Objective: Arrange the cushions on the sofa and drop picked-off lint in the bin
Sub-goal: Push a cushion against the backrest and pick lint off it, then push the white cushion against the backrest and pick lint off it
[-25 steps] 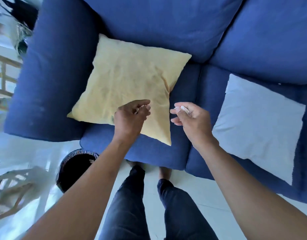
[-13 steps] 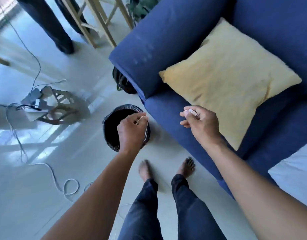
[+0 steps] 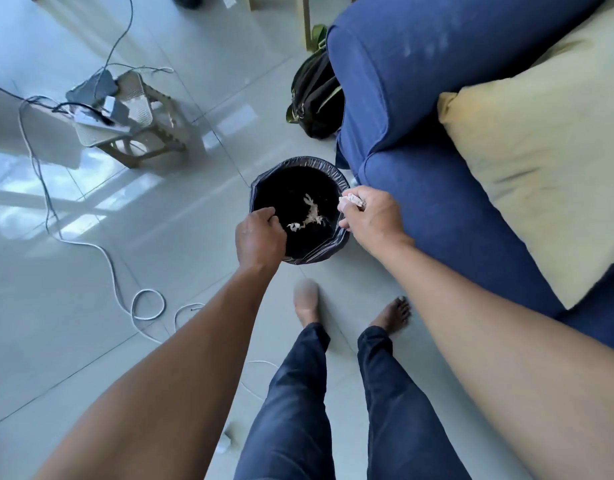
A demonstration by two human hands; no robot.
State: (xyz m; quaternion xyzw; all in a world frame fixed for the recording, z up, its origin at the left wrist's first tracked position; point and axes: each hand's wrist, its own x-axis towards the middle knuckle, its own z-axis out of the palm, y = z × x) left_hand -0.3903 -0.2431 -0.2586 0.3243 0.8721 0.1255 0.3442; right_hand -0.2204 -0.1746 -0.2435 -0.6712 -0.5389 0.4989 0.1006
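Here, over the bin (image 3: 264, 188) on pale tiles (image 3: 181, 237), right-hand fingers (image 3: 347, 202) pinch lint (image 3: 352, 199); left fingers (image 3: 269, 216) curl.

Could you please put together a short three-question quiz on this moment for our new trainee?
1. True or false: the right hand pinches pale lint at the rim of the bin.
2. Which sits on the sofa: A) a yellow cushion, B) a red blanket, C) a laptop?
3. What lies inside the bin?

Key: 1 true; 2 A; 3 pale lint scraps.
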